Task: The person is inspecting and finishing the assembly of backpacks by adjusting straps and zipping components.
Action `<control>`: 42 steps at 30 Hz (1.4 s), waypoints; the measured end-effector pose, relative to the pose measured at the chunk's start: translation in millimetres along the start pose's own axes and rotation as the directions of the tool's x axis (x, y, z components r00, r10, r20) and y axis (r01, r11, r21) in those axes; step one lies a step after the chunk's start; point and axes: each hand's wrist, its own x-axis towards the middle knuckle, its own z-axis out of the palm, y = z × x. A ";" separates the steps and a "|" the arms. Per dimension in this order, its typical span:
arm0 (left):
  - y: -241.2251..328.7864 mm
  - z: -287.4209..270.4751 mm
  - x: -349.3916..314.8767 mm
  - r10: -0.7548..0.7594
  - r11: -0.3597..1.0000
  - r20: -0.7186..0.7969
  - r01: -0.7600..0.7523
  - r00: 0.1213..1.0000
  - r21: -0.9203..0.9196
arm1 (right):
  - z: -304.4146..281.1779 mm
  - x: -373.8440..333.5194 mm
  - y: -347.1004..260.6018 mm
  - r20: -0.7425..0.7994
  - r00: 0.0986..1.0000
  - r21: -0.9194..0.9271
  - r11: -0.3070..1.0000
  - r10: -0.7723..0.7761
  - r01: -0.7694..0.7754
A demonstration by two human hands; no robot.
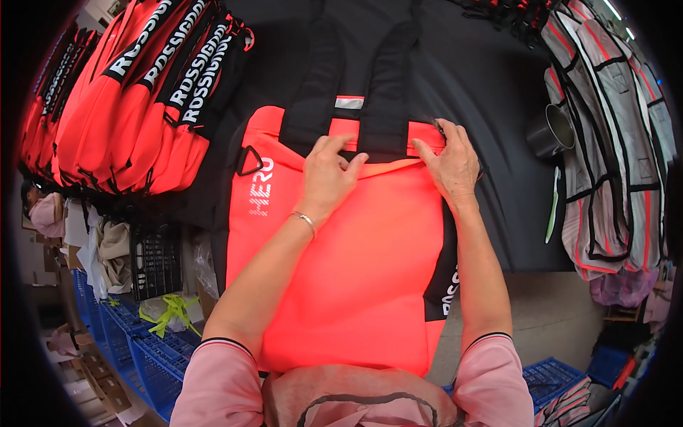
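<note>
A bright orange-red bag (pixel 356 270) with black side panels and two black shoulder straps (pixel 388 78) lies flat on a black table top (pixel 484 92). My left hand (pixel 326 176) presses on the bag's upper edge by the base of the straps, fingers curled on the fabric; a thin bracelet sits on that wrist. My right hand (pixel 449 162) pinches the bag's top right corner at the seam. A black triangular ring (pixel 249 161) hangs at the bag's left side.
A row of matching orange-red and black bags (pixel 135 92) lies stacked at the left. A dark metal cup (pixel 551 132) stands at the right, beside hanging grey-and-black bags (pixel 612 135). Blue crates (pixel 135 341) sit on the floor below left, and another person (pixel 44 210) is at the far left.
</note>
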 end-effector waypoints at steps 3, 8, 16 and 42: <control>-4.1 14.9 5.9 0.192 0.971 -0.036 -0.184 0.981 0.151 | 0.2 -0.3 0.1 -0.028 0.999 -0.014 0.999 -0.036 0.036; 2.0 23.9 6.0 0.203 0.974 -0.071 -0.194 0.977 0.119 | 4.1 3.1 8.9 -0.201 0.940 -0.159 0.956 -0.277 0.248; -4.1 14.7 -1.1 -0.059 0.998 -0.140 0.058 0.988 -0.017 | -1.5 12.5 -45.6 0.082 0.875 -0.034 0.876 -0.477 0.481; 8.3 -80.1 -45.7 0.499 0.864 0.280 -0.497 0.820 -0.084 | 2.3 -4.3 -32.2 0.159 0.921 0.121 0.933 -0.355 0.339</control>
